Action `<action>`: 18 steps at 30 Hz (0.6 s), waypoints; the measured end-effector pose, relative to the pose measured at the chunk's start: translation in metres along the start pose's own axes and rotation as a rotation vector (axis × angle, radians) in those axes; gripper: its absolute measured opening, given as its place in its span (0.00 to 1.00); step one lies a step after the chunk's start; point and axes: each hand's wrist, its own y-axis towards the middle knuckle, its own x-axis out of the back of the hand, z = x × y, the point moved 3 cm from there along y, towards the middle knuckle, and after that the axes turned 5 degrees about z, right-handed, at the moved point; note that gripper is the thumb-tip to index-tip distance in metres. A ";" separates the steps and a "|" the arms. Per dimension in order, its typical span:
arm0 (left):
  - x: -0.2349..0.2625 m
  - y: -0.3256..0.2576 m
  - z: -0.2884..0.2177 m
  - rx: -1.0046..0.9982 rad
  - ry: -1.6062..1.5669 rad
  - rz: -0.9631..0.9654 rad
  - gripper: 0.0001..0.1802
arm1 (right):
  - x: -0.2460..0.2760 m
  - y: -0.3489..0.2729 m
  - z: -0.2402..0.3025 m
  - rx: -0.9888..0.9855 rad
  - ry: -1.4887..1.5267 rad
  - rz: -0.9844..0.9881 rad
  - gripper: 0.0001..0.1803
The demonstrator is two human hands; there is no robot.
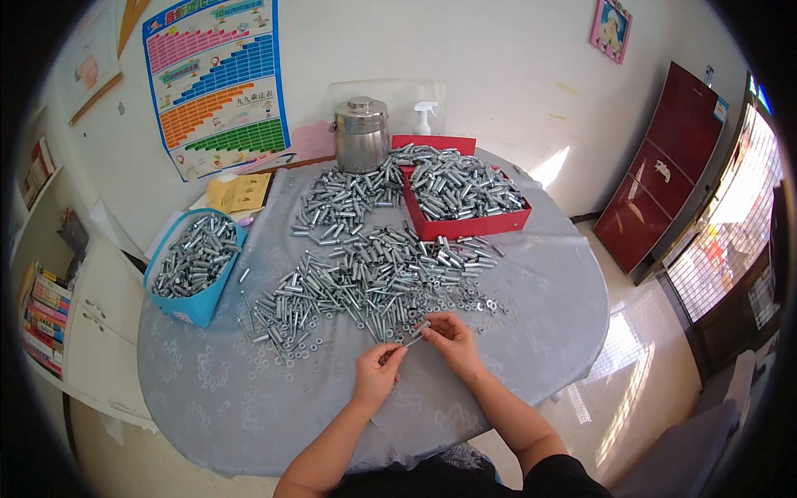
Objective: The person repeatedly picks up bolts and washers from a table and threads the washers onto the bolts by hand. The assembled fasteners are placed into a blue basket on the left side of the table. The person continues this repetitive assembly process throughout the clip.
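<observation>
Over grey table (531, 332), two hands (378, 372) (452, 339) gripping one bolt (415, 334); two bins (195, 266) (465, 207)

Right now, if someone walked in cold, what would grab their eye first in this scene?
The big heap of silvery metal bolts and sleeves spread across the round grey-clothed table, with more filling a red box at the back and a blue box at the left edge. Near the front, the left hand and right hand hold one bolt between them.

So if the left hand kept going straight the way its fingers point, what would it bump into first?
Probably the bolt held between both hands, then the right hand. The left hand points up and right toward them, though depth is hard to judge.
</observation>
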 end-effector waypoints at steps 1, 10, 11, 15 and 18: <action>0.000 0.000 0.000 0.000 0.000 -0.003 0.07 | 0.001 0.000 -0.002 0.003 0.003 -0.018 0.13; 0.002 0.001 0.002 -0.006 0.008 -0.002 0.07 | 0.003 -0.001 0.003 0.010 0.078 -0.024 0.14; 0.002 0.001 0.002 -0.004 0.005 -0.002 0.07 | 0.003 -0.001 0.003 0.010 0.076 -0.022 0.14; 0.002 0.001 0.001 0.028 -0.039 -0.018 0.08 | 0.002 -0.002 0.005 0.011 0.052 -0.012 0.14; 0.001 0.002 0.002 -0.003 -0.014 0.012 0.09 | 0.000 -0.004 0.002 -0.009 -0.008 0.010 0.13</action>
